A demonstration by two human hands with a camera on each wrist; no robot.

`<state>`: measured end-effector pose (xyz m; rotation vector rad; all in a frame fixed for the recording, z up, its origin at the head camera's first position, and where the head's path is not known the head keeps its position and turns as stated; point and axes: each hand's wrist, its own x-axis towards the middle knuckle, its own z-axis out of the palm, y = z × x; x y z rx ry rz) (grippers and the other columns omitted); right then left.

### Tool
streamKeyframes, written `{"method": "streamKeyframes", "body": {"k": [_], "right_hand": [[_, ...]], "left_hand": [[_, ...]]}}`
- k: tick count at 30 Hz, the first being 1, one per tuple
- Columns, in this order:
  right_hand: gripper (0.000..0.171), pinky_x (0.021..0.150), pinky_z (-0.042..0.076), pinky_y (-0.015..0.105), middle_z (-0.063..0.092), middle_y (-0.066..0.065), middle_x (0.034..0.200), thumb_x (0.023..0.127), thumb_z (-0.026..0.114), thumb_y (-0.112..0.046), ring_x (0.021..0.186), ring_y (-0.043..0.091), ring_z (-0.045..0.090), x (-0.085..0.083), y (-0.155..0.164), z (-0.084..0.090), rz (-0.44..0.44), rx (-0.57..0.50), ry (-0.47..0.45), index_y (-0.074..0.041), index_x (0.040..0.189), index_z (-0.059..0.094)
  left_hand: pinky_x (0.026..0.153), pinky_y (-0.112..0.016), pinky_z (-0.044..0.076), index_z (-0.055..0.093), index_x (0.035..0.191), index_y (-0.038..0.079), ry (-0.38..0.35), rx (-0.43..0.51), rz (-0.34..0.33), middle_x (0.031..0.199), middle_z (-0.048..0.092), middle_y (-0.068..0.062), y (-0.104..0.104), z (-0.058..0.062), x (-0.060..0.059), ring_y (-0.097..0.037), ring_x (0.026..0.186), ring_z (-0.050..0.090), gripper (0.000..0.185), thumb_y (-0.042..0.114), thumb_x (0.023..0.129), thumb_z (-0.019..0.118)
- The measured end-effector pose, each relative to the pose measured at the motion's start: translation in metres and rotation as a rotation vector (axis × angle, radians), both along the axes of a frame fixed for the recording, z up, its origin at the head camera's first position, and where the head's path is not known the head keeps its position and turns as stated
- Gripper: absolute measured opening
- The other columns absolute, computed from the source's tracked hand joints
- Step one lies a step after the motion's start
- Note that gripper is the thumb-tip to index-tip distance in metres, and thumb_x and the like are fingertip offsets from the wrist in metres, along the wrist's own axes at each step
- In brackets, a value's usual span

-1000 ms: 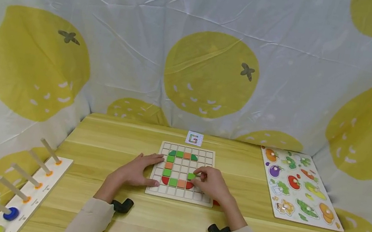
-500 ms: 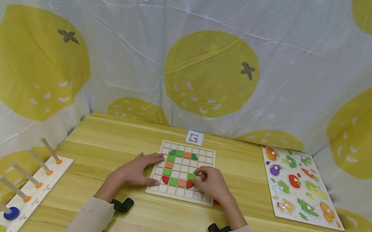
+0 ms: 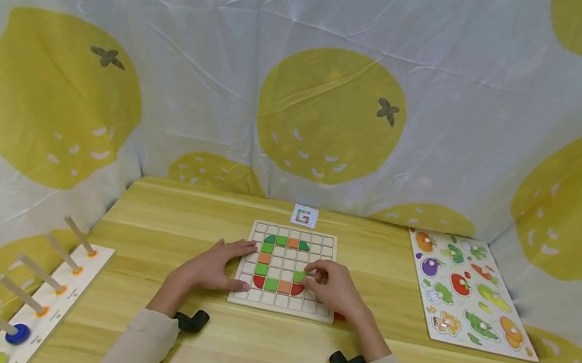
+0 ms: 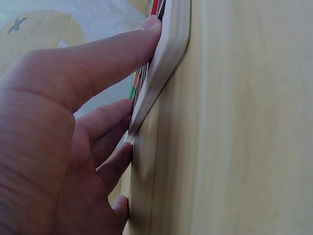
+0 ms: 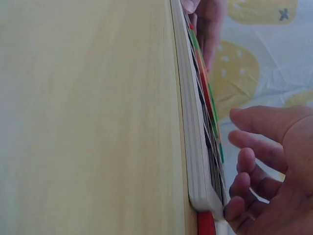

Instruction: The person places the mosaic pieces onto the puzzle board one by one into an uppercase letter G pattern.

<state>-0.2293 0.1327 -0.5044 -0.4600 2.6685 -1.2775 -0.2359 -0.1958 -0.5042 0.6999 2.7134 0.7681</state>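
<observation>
Green square tile point(image 3: 299, 276) sat in a cell of the pale wooden grid board point(image 3: 328, 242), at about 4 o'clock from the board's centre, just above the red quarter-round piece closing the lower right of a G-shaped run of green, orange and red tiles. Right hand point(image 3: 332, 288): fingertips curled onto the tile's right edge, apparently pinching or nudging it; the head view was too small to tell whether it lay fully flush. Left hand point(image 3: 211, 267): fingers straight and spread, flat on the board's 9 o'clock edge, thumb tip on the rim in the left wrist view point(image 4: 168, 54). Small pattern card with a G point(image 3: 304, 216) lay at 12 o'clock beyond the board.

Judgement: seat the tile squarely, pressing straight down with one fingertip, and keep the bracing hand flat so the board does not slide. Avoid dragging sideways, which could dislodge the neighbouring red piece.
</observation>
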Motion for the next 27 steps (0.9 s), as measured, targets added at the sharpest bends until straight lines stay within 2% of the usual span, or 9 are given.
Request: {"method": "streamKeyframes", "body": {"k": [7,21,27], "right_hand": [[0.015,0.064,0.042,0.023,0.057,-0.002,0.082,0.093,0.078,-0.020,0.073,0.013,0.051,0.006,0.019,0.000,-0.016,-0.020,0.018,-0.017,0.107,0.076],[0.018,0.064,0.044,0.022,0.058,0.001,0.083,0.093,0.078,-0.017,0.076,0.016,0.052,0.021,0.064,0.006,-0.035,0.000,0.042,-0.011,0.110,0.075],[0.020,0.066,0.046,0.022,0.059,-0.002,0.084,0.092,0.079,-0.018,0.076,0.014,0.053,0.026,0.077,0.004,-0.024,0.029,0.047,-0.013,0.111,0.075]], "left_hand": [[0.130,-0.060,0.010,0.042,0.159,0.018,-0.006,0.009,0.001,0.169,0.033,-0.006,0.001,0.000,0.002,-0.033,0.157,0.028,0.090,0.053,0.085,0.079],[0.129,-0.060,0.010,0.042,0.159,0.020,0.013,0.010,0.006,0.168,0.034,-0.006,-0.001,-0.002,0.000,-0.032,0.157,0.029,0.092,0.058,0.084,0.078],[0.130,-0.060,0.011,0.042,0.159,0.021,0.014,0.001,0.003,0.168,0.034,-0.005,-0.002,-0.003,0.000,-0.032,0.157,0.029,0.091,0.059,0.084,0.078]]}}
